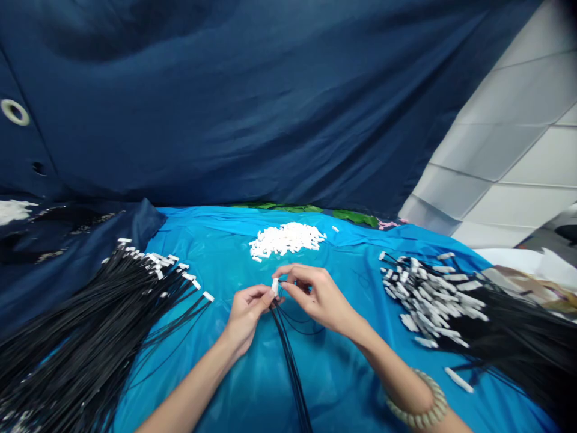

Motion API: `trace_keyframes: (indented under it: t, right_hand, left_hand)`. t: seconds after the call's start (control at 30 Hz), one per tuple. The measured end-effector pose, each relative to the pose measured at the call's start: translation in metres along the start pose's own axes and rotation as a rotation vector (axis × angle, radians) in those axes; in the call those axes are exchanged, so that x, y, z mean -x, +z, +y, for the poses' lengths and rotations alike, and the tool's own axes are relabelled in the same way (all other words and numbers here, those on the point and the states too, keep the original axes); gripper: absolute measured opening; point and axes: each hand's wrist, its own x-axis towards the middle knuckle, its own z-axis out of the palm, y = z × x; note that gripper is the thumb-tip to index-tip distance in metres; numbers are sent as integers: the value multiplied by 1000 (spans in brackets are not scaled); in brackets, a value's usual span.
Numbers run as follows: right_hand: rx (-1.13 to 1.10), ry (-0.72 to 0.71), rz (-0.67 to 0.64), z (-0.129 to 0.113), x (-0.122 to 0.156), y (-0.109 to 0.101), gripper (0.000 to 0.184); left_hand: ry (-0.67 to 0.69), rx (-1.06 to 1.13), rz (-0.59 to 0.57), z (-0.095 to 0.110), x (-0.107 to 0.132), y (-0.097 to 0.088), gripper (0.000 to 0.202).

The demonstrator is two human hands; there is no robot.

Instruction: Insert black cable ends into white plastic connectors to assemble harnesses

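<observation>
My left hand (pixel 247 310) pinches a bundle of thin black wires (pixel 291 361) that runs down toward me over the blue plastic sheet (pixel 342 373). A small white connector (pixel 274 285) sits at the wires' upper end, between both hands. My right hand (pixel 315 293) is closed in a pinch on that connector from the right, fingers curled. A beaded bracelet (pixel 424 409) circles my right wrist. Behind the hands lies a heap of loose white connectors (pixel 286 239).
A large fan of black wires with white ends (pixel 90 325) covers the left. Another pile of wires with white connectors (pixel 451 307) lies on the right. A dark blue cloth (pixel 252 102) hangs behind; a white tiled surface (pixel 509 150) shows at the right.
</observation>
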Motion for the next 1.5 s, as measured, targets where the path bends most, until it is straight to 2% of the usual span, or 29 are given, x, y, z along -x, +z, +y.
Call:
trace_keyframes:
  t: [0.37, 0.5, 0.6, 0.7, 0.77, 0.87, 0.93, 1.13, 1.23, 1.33, 1.5]
  right_hand:
    - [11, -36, -15, -1, 2, 1, 19]
    - [62, -42, 20, 3, 1, 3, 17]
    - [198, -51, 76, 4, 1, 1, 8]
    - [426, -103, 20, 0, 4, -3, 29]
    - [567, -146, -53, -3, 6, -7, 35]
    - [691, -164, -94, -4, 8, -10, 17]
    - [739, -151, -70, -2, 8, -10, 5]
    - [780, -191, 73, 10, 2, 0, 14]
    - [811, -216, 60, 16, 2, 9, 19]
    - [826, -226, 37, 15, 4, 14, 15]
    - [768, -344, 181, 9, 6, 19, 16]
  left_hand:
    - [8, -13, -9, -1, 0, 2, 12]
    - [-52, 92, 21, 0, -1, 3, 13]
    - [-89, 226, 73, 0, -4, 1, 12]
    - [-89, 331, 132, -2, -8, -2, 10]
    - [-86, 381, 153, -2, -10, -4, 8]
    - [-101, 431, 160, -1, -11, -5, 4]
    - [-135, 466, 138, 0, -10, -5, 4]
    - [-187, 577, 79, 4, -6, -4, 8]
    - [-145, 629, 112, 3, -8, -3, 14]
    - [-120, 653, 168, 3, -10, -3, 20]
    - [-121, 664, 244, 6, -13, -3, 25]
